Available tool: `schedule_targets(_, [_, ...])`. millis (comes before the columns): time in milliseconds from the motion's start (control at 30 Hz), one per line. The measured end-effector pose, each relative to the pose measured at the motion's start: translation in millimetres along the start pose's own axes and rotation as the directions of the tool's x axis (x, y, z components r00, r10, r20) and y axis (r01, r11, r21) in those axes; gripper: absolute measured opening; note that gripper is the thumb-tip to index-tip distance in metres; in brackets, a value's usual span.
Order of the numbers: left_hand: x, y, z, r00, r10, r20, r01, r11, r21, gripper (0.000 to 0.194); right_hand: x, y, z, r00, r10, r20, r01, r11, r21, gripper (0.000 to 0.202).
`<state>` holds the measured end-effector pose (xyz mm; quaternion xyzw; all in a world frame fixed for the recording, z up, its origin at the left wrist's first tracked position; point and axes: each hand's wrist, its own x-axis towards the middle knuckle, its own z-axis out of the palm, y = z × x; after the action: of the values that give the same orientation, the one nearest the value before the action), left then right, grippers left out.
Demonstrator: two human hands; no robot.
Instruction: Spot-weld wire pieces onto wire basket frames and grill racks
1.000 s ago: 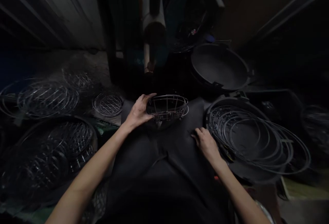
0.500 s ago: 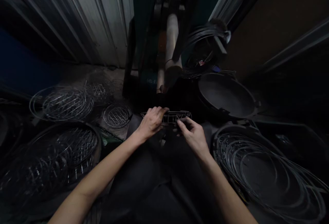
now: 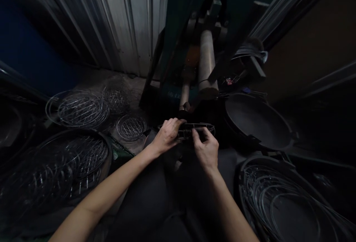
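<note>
A small round wire rack [image 3: 185, 133] is held up on edge-on view in front of my knees, beneath a machine's metal cylinder. My left hand [image 3: 167, 135] is closed on its left side, thumb and fingers gripping the rim. At the right part, my right hand [image 3: 206, 147] pinches the rack's wires between thumb and bent fingers. Whether a loose wire is also in that pinch is too dark to tell. Parts of the rack are hidden by both hands.
The machine's cylinder [image 3: 207, 62] stands just beyond my hands. Round wire racks [image 3: 79, 109] lie on the floor to the left, with a basin [image 3: 109, 149] of more racks nearer. At right are a basin of wire rings [image 3: 267, 186] and a round dark pan [image 3: 257, 119].
My view has turned, so the surroundings appear shifted to the right. My right hand's fingers have moved inward along the rack, closer to my left hand, which keeps its grip.
</note>
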<state>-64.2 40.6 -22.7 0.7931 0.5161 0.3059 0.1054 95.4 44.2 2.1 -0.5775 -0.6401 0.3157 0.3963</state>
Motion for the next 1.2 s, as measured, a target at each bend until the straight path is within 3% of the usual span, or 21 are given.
schedule_targets(333, [10.4,-11.2,2.1,0.999,0.002,-0.038,-0.001,1.000,0.026,0.049,11.2,-3.0,10.7,0.991,-0.115,-0.071,0.110,0.992,-0.063,0.027])
schedule_targets(767, [24.4,-27.9,-0.3,0.995,0.046,-0.084,-0.042,0.998,0.045,0.053,28.2,-8.7,18.5,0.981,-0.171,-0.094,0.164,0.983,-0.081,0.025])
schedule_targets(1200, [30.7,-33.8,-4.1,0.993,0.084,-0.082,-0.065,0.977,0.205,0.048,31.6,-4.0,26.5,0.970,-0.204,-0.132,0.194,0.977,-0.083,0.024])
